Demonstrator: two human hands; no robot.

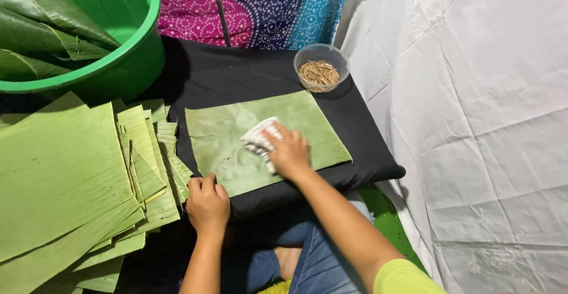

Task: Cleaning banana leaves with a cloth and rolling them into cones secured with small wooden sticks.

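A rectangular green banana leaf lies flat on a black cushion. My right hand presses a crumpled white cloth onto the middle of the leaf. A damp streak shows on the leaf beside the cloth. My left hand rests with fingers curled on the leaf's near left corner, pinning it to the cushion's edge.
A pile of cut banana leaf pieces lies at the left. A green plastic tub holding rolled leaves stands at the back left. A small clear bowl of thin sticks sits behind the leaf. White cloth covers the right side.
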